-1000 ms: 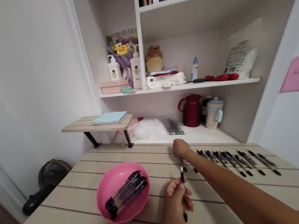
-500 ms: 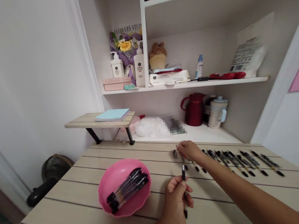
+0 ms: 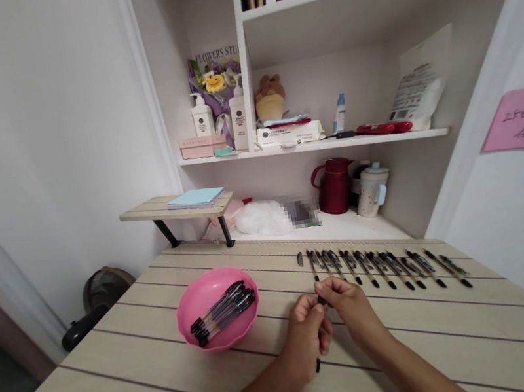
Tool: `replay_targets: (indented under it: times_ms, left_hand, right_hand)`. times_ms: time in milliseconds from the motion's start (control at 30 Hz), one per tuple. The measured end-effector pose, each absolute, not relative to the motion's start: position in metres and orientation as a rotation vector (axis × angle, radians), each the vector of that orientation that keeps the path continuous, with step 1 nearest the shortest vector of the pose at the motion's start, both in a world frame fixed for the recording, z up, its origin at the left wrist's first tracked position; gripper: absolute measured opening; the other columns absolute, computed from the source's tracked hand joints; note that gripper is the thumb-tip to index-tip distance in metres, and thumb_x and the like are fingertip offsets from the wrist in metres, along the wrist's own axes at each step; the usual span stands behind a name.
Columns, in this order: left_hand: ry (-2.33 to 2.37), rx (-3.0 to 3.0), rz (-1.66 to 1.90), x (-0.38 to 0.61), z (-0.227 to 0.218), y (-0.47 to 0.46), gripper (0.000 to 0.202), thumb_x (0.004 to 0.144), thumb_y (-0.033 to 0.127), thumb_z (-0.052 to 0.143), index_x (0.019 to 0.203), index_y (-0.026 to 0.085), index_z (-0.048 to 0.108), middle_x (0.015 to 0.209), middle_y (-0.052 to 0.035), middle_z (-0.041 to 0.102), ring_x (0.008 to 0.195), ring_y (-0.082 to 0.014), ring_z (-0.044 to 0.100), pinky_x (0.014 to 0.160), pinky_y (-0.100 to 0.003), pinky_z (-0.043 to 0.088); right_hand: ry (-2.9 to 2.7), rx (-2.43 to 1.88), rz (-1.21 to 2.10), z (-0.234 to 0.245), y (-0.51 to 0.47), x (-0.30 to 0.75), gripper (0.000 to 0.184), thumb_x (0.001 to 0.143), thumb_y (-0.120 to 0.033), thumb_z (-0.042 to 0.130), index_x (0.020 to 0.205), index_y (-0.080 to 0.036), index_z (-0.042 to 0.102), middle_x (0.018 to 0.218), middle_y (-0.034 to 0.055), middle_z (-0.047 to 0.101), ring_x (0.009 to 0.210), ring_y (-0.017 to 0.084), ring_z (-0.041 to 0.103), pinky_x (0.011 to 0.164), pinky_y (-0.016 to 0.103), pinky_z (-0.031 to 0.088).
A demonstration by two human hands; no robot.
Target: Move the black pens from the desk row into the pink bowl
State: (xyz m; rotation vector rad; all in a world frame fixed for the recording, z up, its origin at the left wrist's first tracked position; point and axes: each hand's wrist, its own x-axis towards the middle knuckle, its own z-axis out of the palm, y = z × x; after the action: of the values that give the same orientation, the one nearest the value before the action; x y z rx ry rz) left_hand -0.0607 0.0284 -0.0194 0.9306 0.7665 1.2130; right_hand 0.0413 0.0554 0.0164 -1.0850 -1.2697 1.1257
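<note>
My left hand (image 3: 306,334) is closed around a black pen (image 3: 317,366), whose lower end sticks out below the fingers. My right hand (image 3: 352,307) meets it at the pen's upper end, thumb and finger pinched on a small dark piece that looks like a pen cap (image 3: 321,300), mostly hidden by fingertips. Just beyond the hands, uncapped pens (image 3: 366,268) and loose caps lie in a slanting row running right. A single cap (image 3: 300,259) lies at the row's left end. To the left, a pink bowl (image 3: 185,321) holds a bunch of black pens (image 3: 223,311).
A small raised stand (image 3: 145,211) with blue paper (image 3: 196,197) on it stands at the table's back left. Behind the table are a red jug (image 3: 335,188), a pale cup (image 3: 373,190) and a white plastic bag (image 3: 260,217). Shelves (image 3: 357,140) rise above.
My right hand has come back from the left end of the pen row to the top of the pen in my left hand. The view has shifted slightly.
</note>
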Motion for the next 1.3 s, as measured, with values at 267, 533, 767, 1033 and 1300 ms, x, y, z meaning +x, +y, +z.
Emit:
replay_targets:
  times_ms: [267, 533, 767, 1033, 1300]
  left_hand:
    - [0.704, 0.891, 1.15, -0.062, -0.016, 0.027, 0.032, 0.073, 0.044, 0.056, 0.089, 0.019, 0.044, 0.051, 0.0084, 0.047, 0.027, 0.0001, 0.025, 0.031, -0.016, 0.009]
    - [0.664, 0.852, 1.158, -0.064, -0.012, 0.026, 0.027, 0.074, 0.043, 0.054, 0.083, 0.02, 0.043, 0.051, 0.0082, 0.046, 0.028, -0.0001, 0.024, 0.032, -0.016, 0.009]
    - [0.658, 0.794, 1.081, -0.068, -0.008, 0.029, 0.025, 0.074, 0.039, 0.054, 0.086, 0.021, 0.042, 0.052, 0.0079, 0.045, 0.029, -0.001, 0.023, 0.033, -0.016, 0.008]
    - [0.571, 0.764, 1.046, -0.072, -0.01, 0.031, 0.027, 0.073, 0.042, 0.056, 0.081, 0.021, 0.041, 0.053, 0.0073, 0.045, 0.029, -0.0011, 0.024, 0.034, -0.016, 0.009]
    - [0.509, 0.752, 0.939, -0.072, -0.009, 0.027, 0.029, 0.073, 0.044, 0.057, 0.081, 0.02, 0.043, 0.051, 0.0078, 0.044, 0.03, 0.0001, 0.021, 0.035, -0.016, 0.007]
  right_hand:
    - [-1.185, -1.024, 1.444, 0.019, 0.052, 0.045, 0.037, 0.062, -0.053, 0.065, 0.067, -0.017, 0.06, 0.062, 0.0012, 0.059, 0.056, 0.013, 0.052, 0.054, 0.024, 0.04]
    - [-1.129, -0.851, 1.723, 0.02, 0.052, 0.047, 0.04, 0.068, -0.054, 0.059, 0.083, -0.017, 0.061, 0.068, 0.0034, 0.062, 0.047, 0.012, 0.05, 0.048, 0.026, 0.04]
    - [-1.116, -0.869, 1.634, 0.011, 0.057, 0.045, 0.031, 0.061, -0.043, 0.07, 0.074, -0.015, 0.063, 0.064, 0.0028, 0.061, 0.049, 0.011, 0.049, 0.049, 0.023, 0.039]
    - [-0.997, -0.816, 1.717, 0.017, 0.053, 0.043, 0.033, 0.066, -0.045, 0.066, 0.086, -0.02, 0.061, 0.082, 0.0044, 0.064, 0.056, 0.012, 0.053, 0.049, 0.024, 0.041]
    - [-1.022, -0.821, 1.54, 0.012, 0.066, 0.046, 0.028, 0.061, -0.04, 0.071, 0.074, -0.018, 0.061, 0.074, 0.0033, 0.063, 0.063, 0.014, 0.057, 0.058, 0.026, 0.046]
